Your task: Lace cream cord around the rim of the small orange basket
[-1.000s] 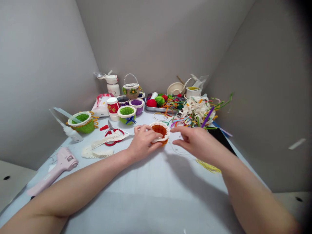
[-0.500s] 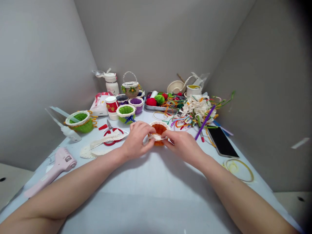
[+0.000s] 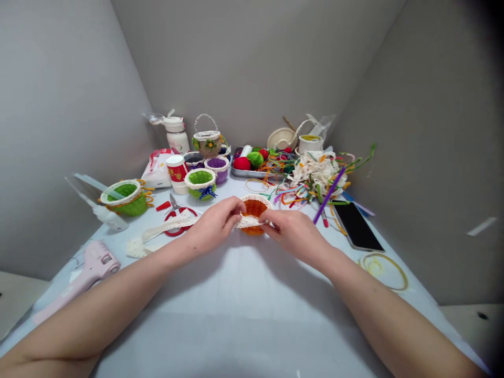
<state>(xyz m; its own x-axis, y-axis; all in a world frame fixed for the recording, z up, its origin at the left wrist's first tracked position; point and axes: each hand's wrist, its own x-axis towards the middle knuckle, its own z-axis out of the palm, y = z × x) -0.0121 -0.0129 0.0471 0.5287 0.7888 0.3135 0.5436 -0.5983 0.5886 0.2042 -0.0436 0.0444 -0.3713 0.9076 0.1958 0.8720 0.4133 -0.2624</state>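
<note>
Between my hands sits a small orange basket (image 3: 254,208) with a white lace trim (image 3: 249,223) around its rim. My left hand (image 3: 223,218) pinches the trim at the rim's left side, fingers bent. On the other side, my right hand (image 3: 285,227) has thumb and forefinger closed on the lace at the near right of the rim. A loose length of white lace ribbon (image 3: 157,231) lies left of my left hand, across red-handled scissors (image 3: 181,231). Fingertips partly cover the basket's rim.
A pink glue gun (image 3: 92,265) and a white glue bottle (image 3: 110,216) lie at left. Green baskets (image 3: 200,188) and a purple basket (image 3: 217,170) stand behind. A tray of yarn (image 3: 255,170), a tangled heap of strips (image 3: 317,170) and a black phone (image 3: 358,227) are at right.
My left hand has shifted slightly left and down along the rim, and more of the lace shows. The right hand stays at its side. The whole view has moved a little.
</note>
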